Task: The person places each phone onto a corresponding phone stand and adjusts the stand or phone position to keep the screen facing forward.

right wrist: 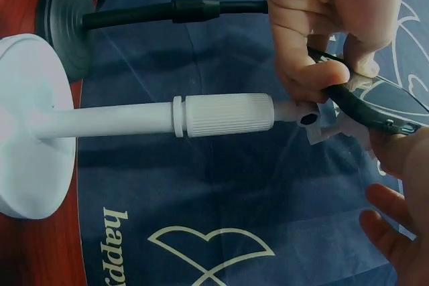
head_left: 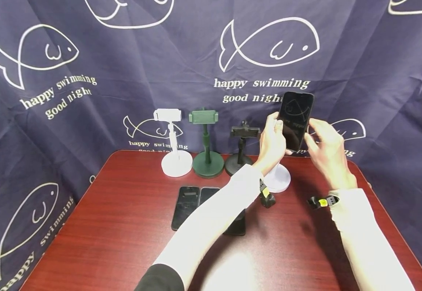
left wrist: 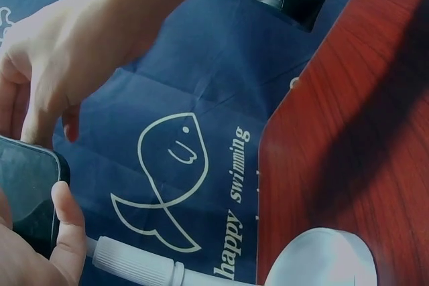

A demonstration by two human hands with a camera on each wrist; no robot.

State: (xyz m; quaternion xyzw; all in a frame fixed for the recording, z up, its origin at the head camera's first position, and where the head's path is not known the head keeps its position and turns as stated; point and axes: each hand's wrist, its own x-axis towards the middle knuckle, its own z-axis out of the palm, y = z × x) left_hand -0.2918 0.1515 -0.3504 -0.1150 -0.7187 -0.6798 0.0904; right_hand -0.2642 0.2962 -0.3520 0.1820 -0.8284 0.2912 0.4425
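A black smartphone (head_left: 296, 121) is held up at the top of a white phone stand (head_left: 278, 180), its screen toward me. My left hand (head_left: 272, 141) grips the phone's left side, thumb at the screen's edge. On the opposite side, my right hand (head_left: 326, 143) pinches the right edge. The right wrist view shows the stand's ribbed white stem (right wrist: 228, 115) running up to the phone's back, where the left hand's fingers hide much of the holder. Whether the phone sits in the clamp I cannot tell. The left wrist view catches only one end of the phone (left wrist: 30, 185).
Left of the hands, along the table's back edge, stand another white stand (head_left: 177, 163), a green one (head_left: 208, 165) and a black one (head_left: 238, 162). Several dark phones (head_left: 186, 207) lie on the red-brown table (head_left: 123, 226), partly under the left forearm. A fish-print cloth (head_left: 196, 60) hangs behind.
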